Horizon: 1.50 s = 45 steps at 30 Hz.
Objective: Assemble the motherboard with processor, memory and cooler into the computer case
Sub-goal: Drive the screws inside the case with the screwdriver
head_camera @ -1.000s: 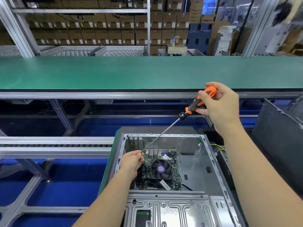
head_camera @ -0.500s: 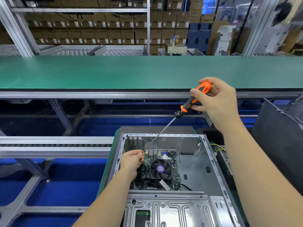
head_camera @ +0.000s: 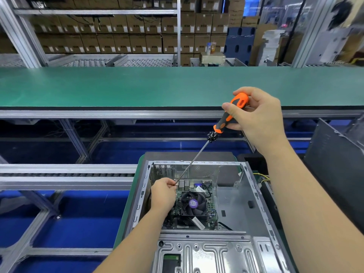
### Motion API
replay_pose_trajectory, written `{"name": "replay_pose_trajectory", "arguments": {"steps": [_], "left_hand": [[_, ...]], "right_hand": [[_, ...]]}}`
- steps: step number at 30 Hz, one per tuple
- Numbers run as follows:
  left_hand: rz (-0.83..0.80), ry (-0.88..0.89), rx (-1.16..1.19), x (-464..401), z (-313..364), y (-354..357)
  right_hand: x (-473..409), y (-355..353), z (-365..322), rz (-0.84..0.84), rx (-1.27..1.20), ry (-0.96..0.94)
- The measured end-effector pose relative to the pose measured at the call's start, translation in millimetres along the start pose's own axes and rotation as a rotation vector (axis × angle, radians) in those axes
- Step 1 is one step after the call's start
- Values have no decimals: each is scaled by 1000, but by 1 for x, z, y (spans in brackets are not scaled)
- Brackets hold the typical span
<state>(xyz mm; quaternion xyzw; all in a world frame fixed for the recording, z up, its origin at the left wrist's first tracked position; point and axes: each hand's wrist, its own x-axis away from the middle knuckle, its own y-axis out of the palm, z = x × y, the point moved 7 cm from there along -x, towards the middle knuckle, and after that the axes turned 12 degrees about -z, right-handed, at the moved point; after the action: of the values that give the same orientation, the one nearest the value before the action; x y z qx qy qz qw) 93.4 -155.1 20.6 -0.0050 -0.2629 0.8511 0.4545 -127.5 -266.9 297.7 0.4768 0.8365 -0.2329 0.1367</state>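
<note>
The right hand grips the orange handle of a long screwdriver, its shaft slanting down into the open computer case. The left hand pinches the shaft near its lower end, hiding the tip and whatever it meets. The motherboard lies flat on the case floor at the back left, its cooler fan facing up; the left wrist covers the board's left edge. Memory and processor cannot be made out. The case's near end is cut off below the frame.
</note>
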Motion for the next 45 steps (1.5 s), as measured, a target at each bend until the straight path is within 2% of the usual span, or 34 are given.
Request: {"name": "replay_pose_trajectory", "arguments": {"steps": [4, 13, 24, 45], "left_hand": [[-8, 42, -219, 1, 9, 4], [-38, 113, -511, 4, 17, 10], [-166, 149, -843, -12, 37, -5], [-84, 217, -601, -11, 31, -12]], "right_hand": [[0, 1, -3, -36, 23, -5], [2, 16, -22, -233, -24, -62], [-3, 43, -33, -205, 106, -143], [-13, 45, -28, -141, 133, -127]]}}
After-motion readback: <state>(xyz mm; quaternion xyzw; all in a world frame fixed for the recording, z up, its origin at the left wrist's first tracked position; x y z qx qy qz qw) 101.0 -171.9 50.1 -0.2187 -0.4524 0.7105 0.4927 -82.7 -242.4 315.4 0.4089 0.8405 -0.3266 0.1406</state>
